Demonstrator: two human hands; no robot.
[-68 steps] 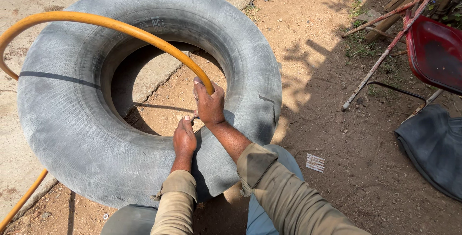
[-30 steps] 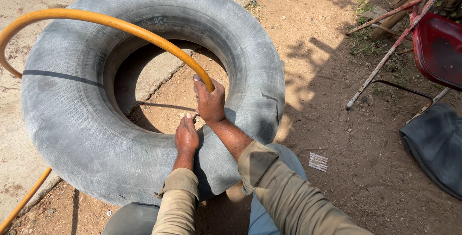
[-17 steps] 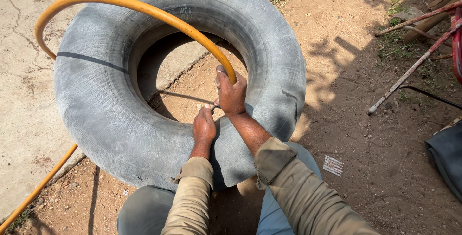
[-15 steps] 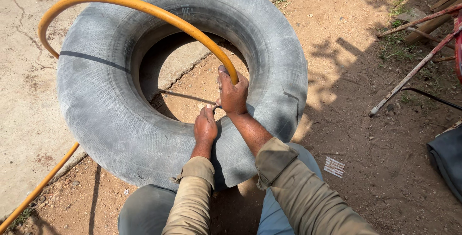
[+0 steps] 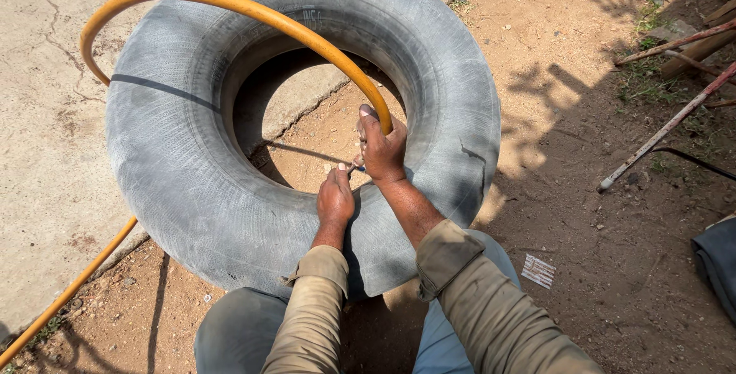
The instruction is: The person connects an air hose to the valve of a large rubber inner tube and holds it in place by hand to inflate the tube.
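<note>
— At the inner rim of the big grey tube (image 5: 192, 190), where it rests on the dirt against your knees, your right hand (image 5: 382, 148) is wrapped shut around the end of the orange hose (image 5: 253, 12). Your left hand (image 5: 335, 199) sits just below it, fingers (image 5: 340, 178) pinched on something small where the hose end meets the rubber.

— Is that the valve?

— Too small to say for sure; it looks like a thin metal stem, mostly hidden by both hands. If so, keep the left hand steadying it so it cannot fold back into the rubber.

— And the right hand?

— Hold the hose end straight in line with that stem, I'd say. The hose arcs high over the tube and runs down to the concrete slab (image 5: 38, 113) on your left, so its spring will likely try to twist the end sideways. A firm, closed grip close to the tip should counter that.

— Anything to watch on the tube itself?

— I can see a short dark mark on the right wall (image 5: 469, 152), which could be a scuff or a split; I cannot tell which. Keep an eye on it.

— What about the ground around me?

— Poles (image 5: 667, 125) lie well apart to your right, and a small white scrap (image 5: 537, 270) sits near your right knee. Neither touches the tube.
</note>
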